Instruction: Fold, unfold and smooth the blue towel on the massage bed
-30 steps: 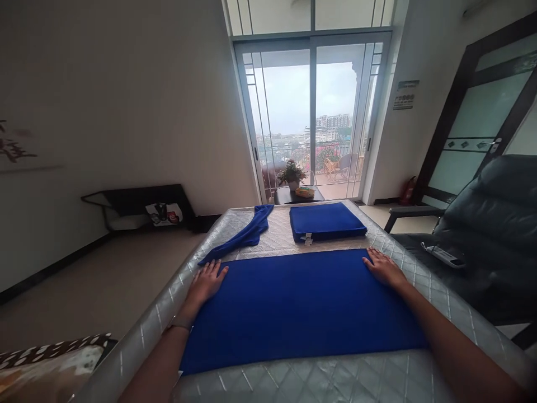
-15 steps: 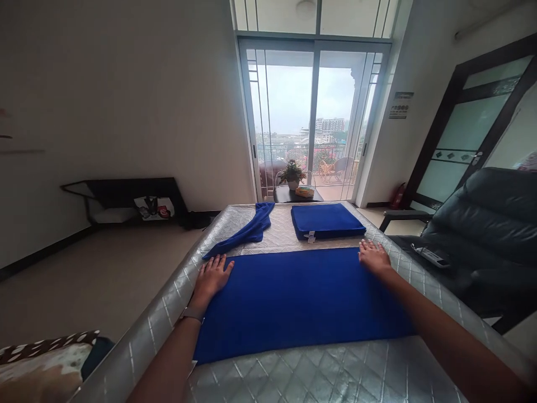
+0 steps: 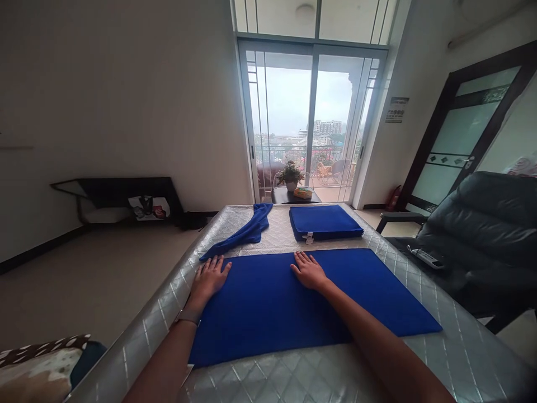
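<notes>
A blue towel [image 3: 268,313] lies spread flat across the silver quilted cover in front of me. My left hand [image 3: 211,278] rests on its far left corner, fingers spread and palm down. On the towel's far edge, near the middle, my right hand [image 3: 309,270] lies flat with its fingers apart. Beyond the right hand sits a folded stack of blue towels [image 3: 325,219] with a white tag [image 3: 309,238] at its front. A crumpled blue cloth [image 3: 245,235] trails away just past my left hand.
The silver quilted cover [image 3: 272,380] drapes over the table's sides. A black recliner [image 3: 474,235] stands at the right. A small dark table [image 3: 285,196] holds a potted plant [image 3: 291,174] before the sliding glass door [image 3: 285,112]. A patterned cushion [image 3: 37,369] is at lower left.
My right hand has moved left along the towel's far edge, from its far right corner to near the middle. My left hand has stayed at the left corner.
</notes>
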Motion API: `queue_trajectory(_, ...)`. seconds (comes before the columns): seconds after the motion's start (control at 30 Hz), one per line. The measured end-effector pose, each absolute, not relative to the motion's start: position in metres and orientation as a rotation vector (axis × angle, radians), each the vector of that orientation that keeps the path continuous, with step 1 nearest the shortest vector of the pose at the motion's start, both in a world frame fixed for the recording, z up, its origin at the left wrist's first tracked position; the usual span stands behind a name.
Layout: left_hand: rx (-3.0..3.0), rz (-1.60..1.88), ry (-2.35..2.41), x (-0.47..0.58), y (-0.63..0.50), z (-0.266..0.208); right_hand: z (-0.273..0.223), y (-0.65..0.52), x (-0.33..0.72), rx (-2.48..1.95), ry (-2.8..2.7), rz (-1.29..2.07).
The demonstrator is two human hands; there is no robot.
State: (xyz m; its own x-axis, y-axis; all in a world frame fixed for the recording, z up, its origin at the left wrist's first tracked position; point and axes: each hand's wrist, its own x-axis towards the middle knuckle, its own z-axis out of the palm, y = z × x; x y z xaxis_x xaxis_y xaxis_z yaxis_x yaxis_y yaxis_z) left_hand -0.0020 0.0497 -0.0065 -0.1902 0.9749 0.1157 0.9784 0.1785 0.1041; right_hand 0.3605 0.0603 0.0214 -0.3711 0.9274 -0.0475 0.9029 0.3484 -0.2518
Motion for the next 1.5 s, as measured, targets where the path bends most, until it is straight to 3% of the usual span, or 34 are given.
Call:
queue_trajectory(0.6, -1.988, -0.18, -2.427, -0.005, 0.052, -0.009, 0.0, 0.083, 0.616, -2.312, -2.082, 0.114)
queue_trajectory(0.93, -1.994, -0.193, -2.383, -0.016, 0.056, -0.019, 0.004, 0.076, 0.613, -2.28, -2.069, 0.136)
queue_trajectory(1.5, -1.951, -0.362, -1.863, 0.011, 0.034, 0.011, -0.001, 0.08, 0.614, -2.286, -2.039, 0.125)
